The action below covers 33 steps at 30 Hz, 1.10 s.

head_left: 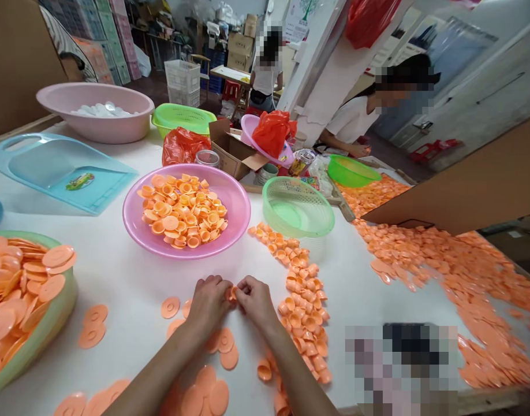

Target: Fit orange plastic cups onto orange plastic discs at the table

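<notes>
My left hand (209,297) and my right hand (255,297) meet over the white table, fingers pinched on a small orange plastic cup (231,293). Fingers hide much of it. Flat orange saucers (170,307) lie around my left hand and under my forearms. To the right of my right hand runs a long band of orange toy cups (306,312). Beyond my hands stands a pink basin (133,222) with a heap of orange cups (182,211) in it.
At the left, a green basin (66,312) is piled with orange saucers. Behind it lie a blue scoop (81,190) and a pink tub (118,128) of white pieces. A pale green colander (298,222) stands right of centre. Orange pieces (455,271) cover the right side; a person (347,124) sits beyond.
</notes>
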Tool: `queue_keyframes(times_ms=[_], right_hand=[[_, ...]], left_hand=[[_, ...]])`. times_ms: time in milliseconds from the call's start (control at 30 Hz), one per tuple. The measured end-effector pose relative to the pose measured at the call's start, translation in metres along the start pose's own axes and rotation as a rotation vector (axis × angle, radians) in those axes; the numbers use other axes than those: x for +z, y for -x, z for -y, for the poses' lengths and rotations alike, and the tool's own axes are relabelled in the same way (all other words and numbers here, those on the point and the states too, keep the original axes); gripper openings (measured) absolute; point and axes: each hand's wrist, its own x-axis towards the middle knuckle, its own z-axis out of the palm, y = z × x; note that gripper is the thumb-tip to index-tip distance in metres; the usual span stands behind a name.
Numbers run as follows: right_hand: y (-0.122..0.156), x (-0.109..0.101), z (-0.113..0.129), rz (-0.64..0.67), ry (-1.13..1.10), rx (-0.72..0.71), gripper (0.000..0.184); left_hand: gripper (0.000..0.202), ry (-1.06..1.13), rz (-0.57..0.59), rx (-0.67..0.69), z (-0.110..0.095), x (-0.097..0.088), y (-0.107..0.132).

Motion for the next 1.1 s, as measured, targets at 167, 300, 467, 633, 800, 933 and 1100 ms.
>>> queue_keyframes(times_ms=[167, 300, 467, 633, 800, 933, 1100], right_hand=[[0.000, 0.002, -0.003, 0.003, 0.046, -0.047, 0.007], [0.002, -0.002, -0.005, 0.031, -0.017, 0.012, 0.006], [0.002, 0.001, -0.001, -0.031, 0.143, -0.137, 0.009], [0.000, -0.001, 0.001, 0.006, 0.179, -0.136, 0.008], [0.004, -0.002, -0.004, 0.021, -0.017, 0.061, 0.006], [0.006, 0.005, 0.002, -0.035, 0.155, -0.037, 0.009], [0.001, 0.011, 0.017, -0.048, 0.528, -0.198, 0.012]], left_hand=[[0.013, 0.063, 0.004, 0.023, 0.010, -0.001, 0.000], [0.021, 0.124, 0.027, 0.072, 0.017, -0.003, 0.002], [0.025, 0.284, 0.043, 0.004, 0.016, -0.008, -0.001], [0.021, 0.480, 0.069, -0.149, 0.012, -0.011, -0.007], [0.025, 0.404, 0.087, -0.094, 0.015, -0.009, -0.009], [0.028, 0.384, 0.072, -0.110, 0.014, -0.010, -0.009], [0.023, 0.370, -0.002, -0.126, 0.008, -0.014, -0.007]])
